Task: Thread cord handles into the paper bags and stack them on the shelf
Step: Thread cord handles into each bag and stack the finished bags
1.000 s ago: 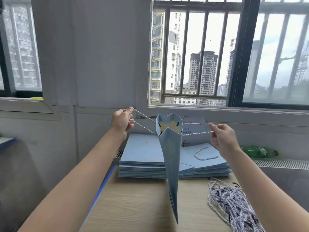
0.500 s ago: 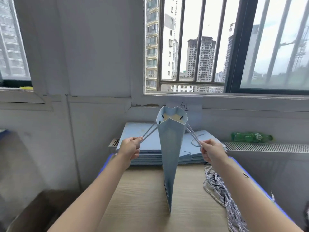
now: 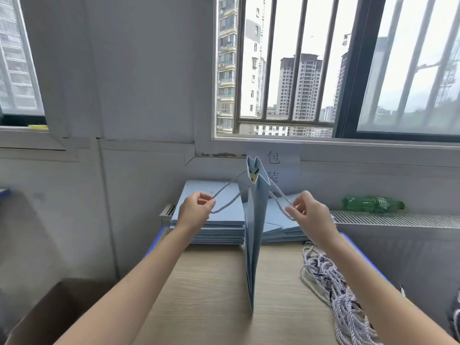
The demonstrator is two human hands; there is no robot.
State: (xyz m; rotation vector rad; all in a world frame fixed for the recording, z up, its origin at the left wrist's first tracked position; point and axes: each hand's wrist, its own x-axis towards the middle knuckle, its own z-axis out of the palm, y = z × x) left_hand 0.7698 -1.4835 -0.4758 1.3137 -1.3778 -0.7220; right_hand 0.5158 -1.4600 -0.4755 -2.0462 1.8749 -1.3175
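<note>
Left hand (image 3: 195,211) pinches left cord handle (image 3: 227,195); right hand (image 3: 311,215) apparently pinches right one (image 3: 280,196).

- A small packing workroom on an upper floor: a wooden bench (image 3: 206,290) stands against a plain grey wall under barred windows (image 3: 286,70) that look out on tower blocks.
- Flat blue paper bags (image 3: 211,227) lie stacked at the far edge of the bench; a heap of cord handles (image 3: 331,285) lies to the right.
- A handwritten paper sign (image 3: 276,165) is stuck on the wall.
</note>
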